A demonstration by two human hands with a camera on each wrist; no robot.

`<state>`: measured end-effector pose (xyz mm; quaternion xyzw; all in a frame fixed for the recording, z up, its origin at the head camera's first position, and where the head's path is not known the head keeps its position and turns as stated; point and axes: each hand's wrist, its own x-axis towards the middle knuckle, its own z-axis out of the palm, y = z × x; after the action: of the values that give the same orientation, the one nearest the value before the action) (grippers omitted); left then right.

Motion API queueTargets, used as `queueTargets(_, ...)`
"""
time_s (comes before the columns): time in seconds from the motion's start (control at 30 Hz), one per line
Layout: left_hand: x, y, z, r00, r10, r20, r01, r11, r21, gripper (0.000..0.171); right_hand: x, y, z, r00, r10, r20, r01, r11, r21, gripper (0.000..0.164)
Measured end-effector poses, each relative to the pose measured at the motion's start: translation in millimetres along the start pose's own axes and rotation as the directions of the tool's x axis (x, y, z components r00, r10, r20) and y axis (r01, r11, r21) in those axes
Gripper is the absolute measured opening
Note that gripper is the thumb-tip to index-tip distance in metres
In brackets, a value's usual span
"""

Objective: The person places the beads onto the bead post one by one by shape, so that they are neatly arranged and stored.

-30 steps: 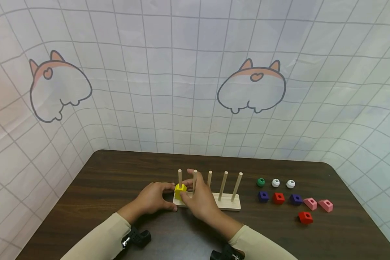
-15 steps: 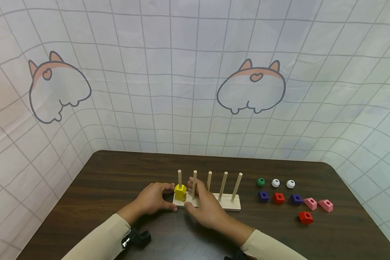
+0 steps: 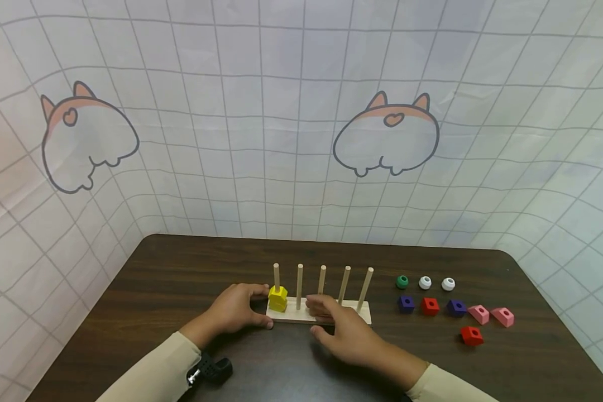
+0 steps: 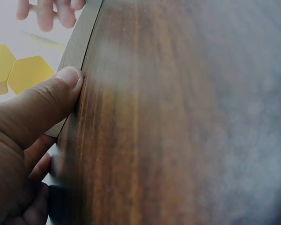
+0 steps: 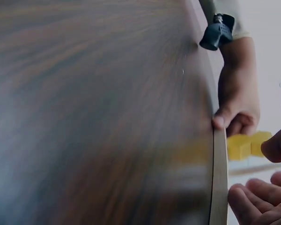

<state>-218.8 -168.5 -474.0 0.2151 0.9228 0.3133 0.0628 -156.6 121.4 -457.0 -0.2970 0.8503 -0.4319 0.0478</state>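
Observation:
A pale wooden peg board [image 3: 292, 316] with several upright pegs lies on the table. Two yellow hexagonal blocks [image 3: 278, 298] are stacked on its leftmost peg. My left hand [image 3: 231, 310] grips the board's left end, and its thumb [image 4: 61, 91] presses the front edge in the left wrist view. In front of the middle pegs, my right hand [image 3: 352, 335] has relaxed fingers with nothing between them; it partly covers the board. The right wrist view has the yellow blocks [image 5: 241, 146] between the left hand and my right fingers [image 5: 260, 199].
To the right of the board lie a green bead [image 3: 402, 282], two white beads [image 3: 425, 282], two purple blocks [image 3: 406, 304], two red blocks [image 3: 430, 306] and two pink blocks [image 3: 479, 314]. A white gridded curtain [image 3: 261, 167] hangs behind the dark wooden table [image 3: 201, 257].
My right hand has let go of the upper yellow block and drawn back to the right, toward the middle of the peg board. The left hand stays on the board's end.

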Motion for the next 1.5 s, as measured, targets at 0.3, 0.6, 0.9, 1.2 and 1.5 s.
queueTargets(0.3, 0.6, 0.6, -0.5, 1.0, -0.002, -0.001, 0.002, 1.0, 0.003, 0.077, -30.2, 22.6, -37.7, 0.998, 0.003, -0.065, -0.008, 0.996, -0.085, 0.038)
queueTargets(0.6, 0.7, 1.1, -1.1, 1.0, -0.005, -0.001, 0.005, 1.0, 0.0, 0.076, -59.0, 40.8, -71.2, 0.996, 0.03, -0.081, -0.042, 0.988, -0.146, 0.033)
queueTargets(0.9, 0.8, 1.9, -0.1, 1.0, -0.003, -0.002, 0.003, 1.0, 0.011, 0.077, -91.2, 53.2, -112.0, 0.983, 0.039, -0.181, -0.09, 0.956, -0.279, 0.034)
queueTargets(1.2, -0.9, 3.1, -0.3, 1.0, -0.009, 0.002, 0.009, 1.0, 0.008, 0.077, -126.3, 66.3, -150.0, 0.962, 0.103, -0.255, -0.195, 0.909, -0.369, 0.035)
queueTargets(1.5, -2.2, 2.4, -1.0, 1.0, 0.004, -0.004, -0.004, 1.0, 0.0, 0.077, -156.1, 79.1, -171.8, 0.943, 0.175, -0.283, -0.284, 0.866, -0.412, 0.04)
